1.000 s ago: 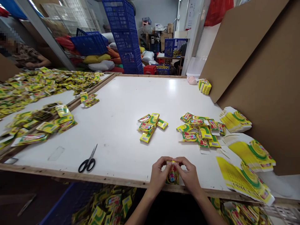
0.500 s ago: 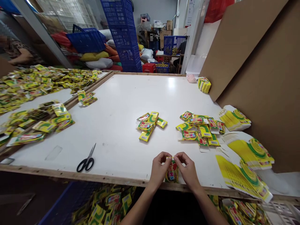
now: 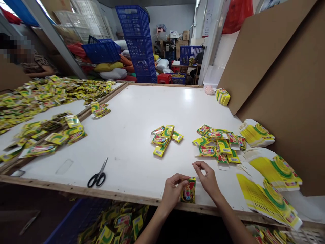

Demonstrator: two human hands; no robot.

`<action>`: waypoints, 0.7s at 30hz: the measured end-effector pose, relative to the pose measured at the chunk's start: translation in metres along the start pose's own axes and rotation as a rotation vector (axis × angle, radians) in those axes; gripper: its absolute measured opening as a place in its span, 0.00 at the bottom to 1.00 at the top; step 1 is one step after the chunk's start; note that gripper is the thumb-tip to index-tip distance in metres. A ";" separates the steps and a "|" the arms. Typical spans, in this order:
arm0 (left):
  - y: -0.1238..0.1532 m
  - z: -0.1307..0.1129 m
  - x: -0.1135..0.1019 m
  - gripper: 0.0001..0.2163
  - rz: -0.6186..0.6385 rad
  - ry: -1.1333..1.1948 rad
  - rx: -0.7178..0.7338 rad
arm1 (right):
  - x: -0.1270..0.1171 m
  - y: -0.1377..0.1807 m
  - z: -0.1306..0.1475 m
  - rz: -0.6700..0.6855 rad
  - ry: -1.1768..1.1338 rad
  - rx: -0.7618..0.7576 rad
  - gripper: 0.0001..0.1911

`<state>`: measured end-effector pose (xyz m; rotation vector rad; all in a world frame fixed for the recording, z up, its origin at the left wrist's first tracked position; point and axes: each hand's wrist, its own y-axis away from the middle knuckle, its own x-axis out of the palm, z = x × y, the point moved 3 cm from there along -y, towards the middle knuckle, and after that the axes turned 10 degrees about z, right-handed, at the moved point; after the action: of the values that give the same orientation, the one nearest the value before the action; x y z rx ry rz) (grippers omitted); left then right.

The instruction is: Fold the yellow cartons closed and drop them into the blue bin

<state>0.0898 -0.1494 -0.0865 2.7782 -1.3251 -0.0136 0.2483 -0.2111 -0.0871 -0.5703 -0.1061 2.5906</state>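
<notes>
A small yellow-green printed carton (image 3: 188, 191) with red and colourful lettering stands upright near the table's front edge. My left hand (image 3: 173, 189) pinches its top left edge between thumb and fingers. To the right of the carton, my right hand (image 3: 208, 179) is raised clear of it, holding nothing, its thumb and forefinger bent and slightly apart. Beyond my hands lies a small group of cartons (image 3: 164, 138). A larger heap of cartons (image 3: 219, 144), some with white flaps sticking out, is nearest to my right hand.
Flat carton blanks (image 3: 269, 189) lie fanned at the right, below leaning cardboard (image 3: 274, 78). Black-handled scissors (image 3: 98, 176) lie left on the white table (image 3: 132, 118). Many packs (image 3: 58, 91) cover the neighbouring table, where a person sits. A blue crate (image 3: 68, 223) of packs stands below.
My right hand has let go of the carton's top and lifted away to the right. The left keeps its hold. The whole view has shifted slightly.
</notes>
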 end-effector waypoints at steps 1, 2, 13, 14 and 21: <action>0.002 0.000 0.000 0.08 -0.005 0.000 0.000 | -0.004 -0.008 -0.003 -0.019 0.051 -0.024 0.13; 0.004 0.000 0.000 0.09 -0.024 0.009 0.001 | -0.008 -0.017 -0.006 -0.038 0.116 -0.052 0.12; 0.092 -0.050 -0.118 0.11 -0.387 -0.439 -0.051 | -0.024 -0.061 -0.037 -0.009 0.728 -0.068 0.21; 0.102 -0.052 -0.130 0.11 -0.414 -0.497 -0.084 | -0.022 -0.056 -0.034 -0.007 0.687 -0.075 0.20; 0.139 -0.042 -0.163 0.15 -0.476 -0.734 -0.198 | -0.018 -0.024 -0.015 0.070 0.547 -0.049 0.11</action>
<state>-0.1190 -0.1076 -0.0397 2.9228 -0.6146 -1.2000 0.2800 -0.1988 -0.0900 -1.2918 0.0335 2.4042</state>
